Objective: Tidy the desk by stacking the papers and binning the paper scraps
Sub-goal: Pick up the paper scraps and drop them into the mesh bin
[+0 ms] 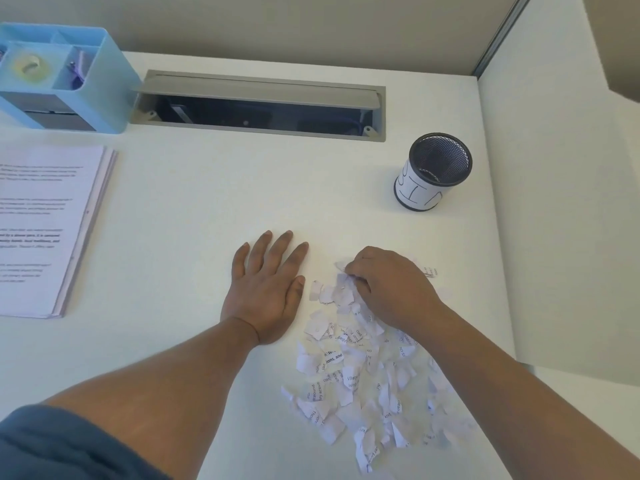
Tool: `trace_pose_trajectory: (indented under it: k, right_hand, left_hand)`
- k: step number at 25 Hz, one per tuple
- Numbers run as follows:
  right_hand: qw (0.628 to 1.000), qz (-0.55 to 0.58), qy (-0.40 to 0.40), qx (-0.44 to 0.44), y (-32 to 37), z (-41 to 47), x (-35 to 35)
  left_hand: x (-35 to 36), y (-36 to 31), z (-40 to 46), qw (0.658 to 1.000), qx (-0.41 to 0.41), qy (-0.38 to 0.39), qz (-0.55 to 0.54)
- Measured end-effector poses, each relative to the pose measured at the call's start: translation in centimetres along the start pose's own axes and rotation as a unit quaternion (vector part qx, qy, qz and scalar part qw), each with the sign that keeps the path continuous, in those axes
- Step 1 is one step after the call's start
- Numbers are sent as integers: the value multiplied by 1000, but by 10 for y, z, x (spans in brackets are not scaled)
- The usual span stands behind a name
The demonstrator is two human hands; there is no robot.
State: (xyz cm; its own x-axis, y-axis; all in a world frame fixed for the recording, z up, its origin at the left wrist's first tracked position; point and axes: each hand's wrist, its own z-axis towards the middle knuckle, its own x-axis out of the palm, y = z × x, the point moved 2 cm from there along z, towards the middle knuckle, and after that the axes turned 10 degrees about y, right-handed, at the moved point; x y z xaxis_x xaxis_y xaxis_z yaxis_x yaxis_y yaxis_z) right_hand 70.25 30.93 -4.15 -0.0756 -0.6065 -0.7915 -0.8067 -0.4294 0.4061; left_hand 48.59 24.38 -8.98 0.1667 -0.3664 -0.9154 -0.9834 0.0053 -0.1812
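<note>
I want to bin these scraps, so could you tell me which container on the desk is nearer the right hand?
The black mesh cup, beyond the right hand; the blue organiser sits far left.

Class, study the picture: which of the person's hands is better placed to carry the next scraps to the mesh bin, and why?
The right hand: its fingers already curl around paper scraps, and the mesh bin stands on its side of the desk. The left hand lies flat, holding nothing.

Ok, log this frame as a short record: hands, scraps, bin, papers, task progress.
left hand: flat on the desk, fingers straight, holding nothing
right hand: fingers curled into the paper scraps, gathering some
paper scraps: loose pile at near right of the desk
mesh bin: upright, far right; contents unclear
paper stack: left, squared
progress: papers stacked, scraps not yet binned
</note>
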Motion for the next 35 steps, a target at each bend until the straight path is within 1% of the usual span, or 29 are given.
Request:
trace_pose_trajectory:
  k: [2, 4, 6, 8, 10, 12, 14, 15, 16, 18, 19, 21, 24, 26, 28, 29, 30, 31, 32, 34, 35]
  right_hand:
    - [999, 31, -13, -3, -4, -2, -2]
    - [997, 64, -46, 6, -9, -3, -5]
    - [986, 137, -89, 31, -11, -8, -9]
    - [958, 251, -125, 59, -13, -15, -16]
    - [919, 356, -156, 68, -15, -21, -29]
    - [892, 398, -206, 64, -18, -25, -50]
    - [882, 375, -280, 59, -23, -23, -78]
    - [884, 340, -315, 60, -26, -20, -93]
    - [891, 292, -341, 68, -29, -16, -106]
    - [907, 195, -361, 95, -40, -5, -127]
    - [914, 161, -356, 111, -47, 1, -134]
    - [931, 110, -322, 134, -57, 13, -143]
    - [947, 55, -279, 150, -57, 18, -143]
    - [941, 39, -300, 153, -51, 14, -140]
    - [928, 52, -352, 108, -40, 7, -132]
    - [926, 60, -365, 70, -33, 4, -124]
    - [930, 64, -362, 31, -27, 3, -114]
    - [941, 72, -331, 1, -19, 2, -101]
    - [958, 85, -272, -17, -14, 2, -87]
    - [990, 92, -110, -7, -5, 1, -59]
    - [996, 77, -40, 6, -1, -1, -47]
  left_hand:
    - [0, 0, 0, 1000, 0, 3, 1]
    - [1, 1, 0, 1000, 1, 3, 3]
    - [1, 1, 0, 1000, 1, 3, 3]
    - [1, 0, 0, 1000, 0, 2, 5]
    - [1, 0, 0, 1000, 2, -1, 1]
    - [2, 0, 0, 1000, 4, -6, -2]
    - [3, 1, 0, 1000, 3, -8, 0]
    - [3, 1, 0, 1000, 3, -9, 0]
    - [3, 1, 0, 1000, 3, -9, 0]
    - [3, 1, 0, 1000, 4, -11, 2]
    - [3, 2, 0, 1000, 3, -10, 4]
    - [3, 1, 1, 1000, 4, -10, 4]
    - [3, 2, 1, 1000, 5, -14, 3]
    - [3, 2, 1, 1000, 5, -15, 8]
    - [4, 1, 1, 1000, 5, -9, 11]
    - [4, 1, 1, 1000, 4, -9, 11]
    - [4, 1, 1, 1000, 2, -8, 11]
    - [3, 2, 1, 1000, 1, -7, 10]
    - [3, 2, 0, 1000, 0, -7, 9]
    - [2, 2, 0, 1000, 1, -6, 9]
    - [3, 1, 0, 1000, 2, -6, 6]
